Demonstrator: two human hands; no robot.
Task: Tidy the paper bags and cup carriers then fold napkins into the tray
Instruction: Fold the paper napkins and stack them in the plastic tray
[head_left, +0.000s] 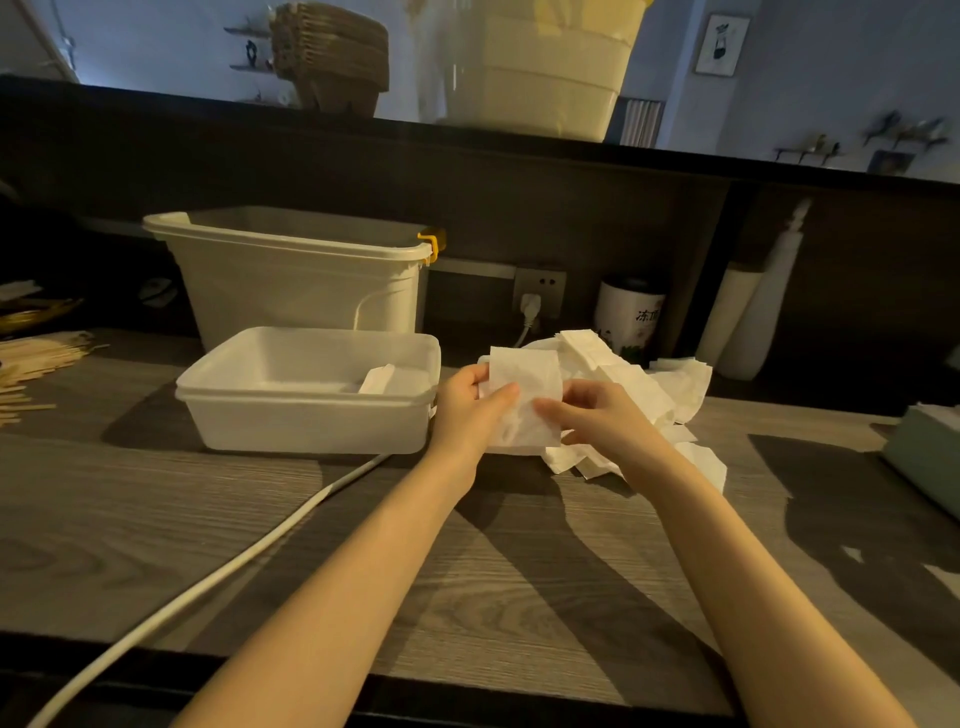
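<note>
Both hands pinch one napkin (524, 400) just above the tabletop (208, 519): the left hand (470, 402) has its thumb on the front face at the left edge, and the right hand (597, 415) has its thumb on the front at the right edge. The sheet's long axis runs away from the person. The tray (306, 410) lies just left of the left hand, so that hand is nearer for dropping the fold in; one folded napkin (378, 378) already lies inside. The loose pile (654, 384) sits behind and to the right
</note>
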